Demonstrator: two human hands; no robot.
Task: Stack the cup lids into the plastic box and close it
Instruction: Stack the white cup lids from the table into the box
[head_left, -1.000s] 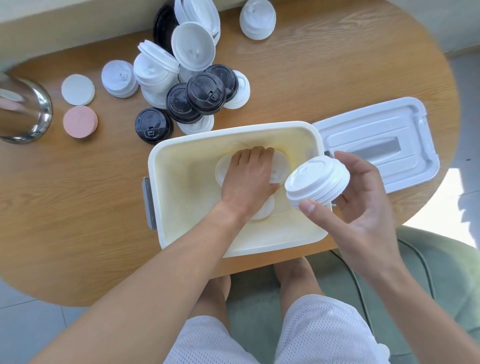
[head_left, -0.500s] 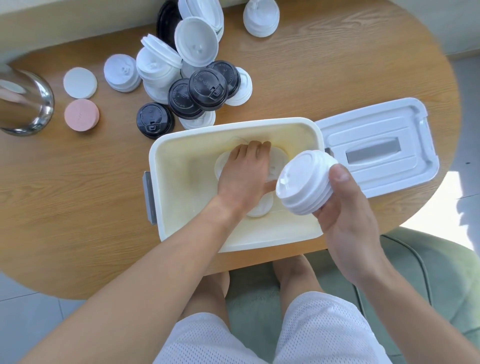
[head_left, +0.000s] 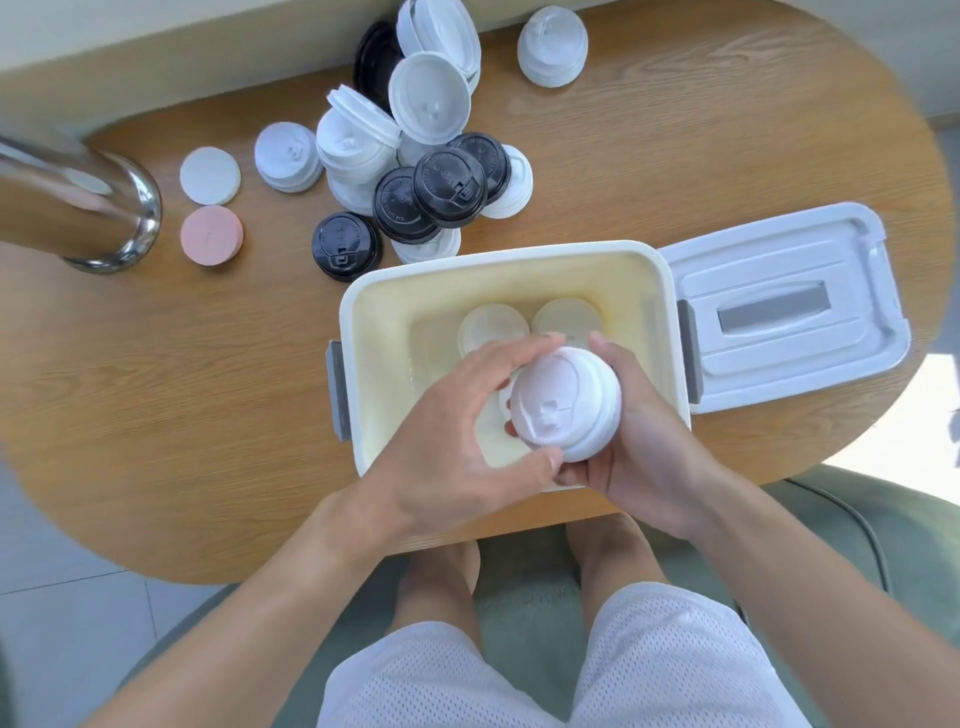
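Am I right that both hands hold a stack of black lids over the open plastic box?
Not quite: the head view shows the stack of lids is white, not black. Both the left hand and right hand hold it over the open plastic box.

A single head-worn wide-angle camera looks steeply down from close above the table, facing toward 12 o'clock. The plastic box sits near centre, the person's knees at 6 o'clock; edges bow outward.
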